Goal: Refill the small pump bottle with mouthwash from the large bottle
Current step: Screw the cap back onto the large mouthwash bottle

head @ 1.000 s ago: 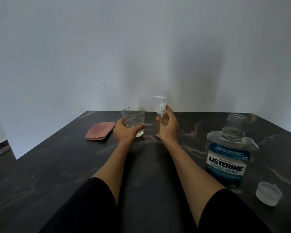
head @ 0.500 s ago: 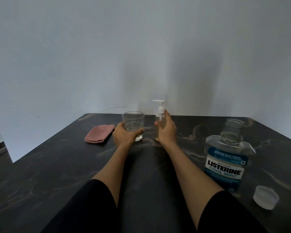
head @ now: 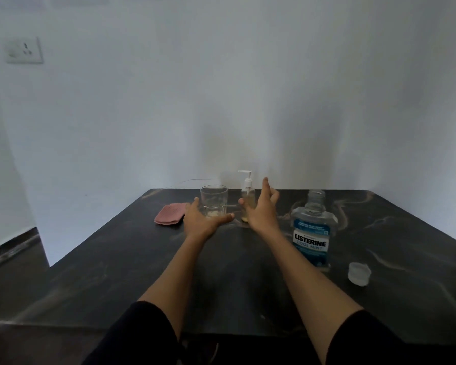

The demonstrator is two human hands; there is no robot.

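Pump bottle (head: 248,198) upright at far tabletop (head: 116,259) edge, big bottle (head: 312,227) uncapped near right. Both hands' fingers spread, nothing held: left hand (head: 201,221) by glass (head: 213,200), right hand (head: 261,212) beside pump. Pump probably best unscrewed first, body steadied low, so no tip-over.

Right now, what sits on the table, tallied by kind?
Bottles: 2, the small pump bottle and the large mouthwash bottle
Drinking glasses: 1, the clear glass
Loose caps: 1, the bottle cap
Cloths: 1, the pink cloth
Total: 5
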